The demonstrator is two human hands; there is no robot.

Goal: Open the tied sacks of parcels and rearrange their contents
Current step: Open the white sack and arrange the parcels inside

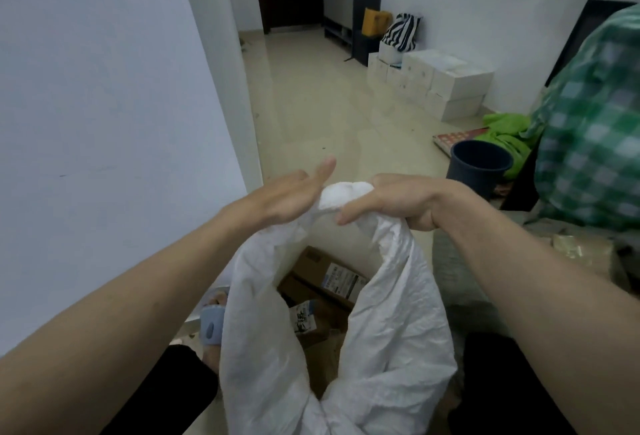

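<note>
Head view is looking down at a white sack [381, 324] hanging between both forearms, its gathered top bunched up near the middle of the scene. The right hand [394, 199] is gripping that bunched neck, fingers curled round the plastic. The left hand [291, 195] is lying flat against the left side of the bunch, fingers straight and together. Through the gap in the sack, cardboard parcels [325, 279] are showing on the floor near the person's blue slipper [211, 327]. Farther right, a dark bucket [478, 164] is standing beside a green checked sack [595, 130], and white boxes [436, 85] are sitting along the far wall.
</note>
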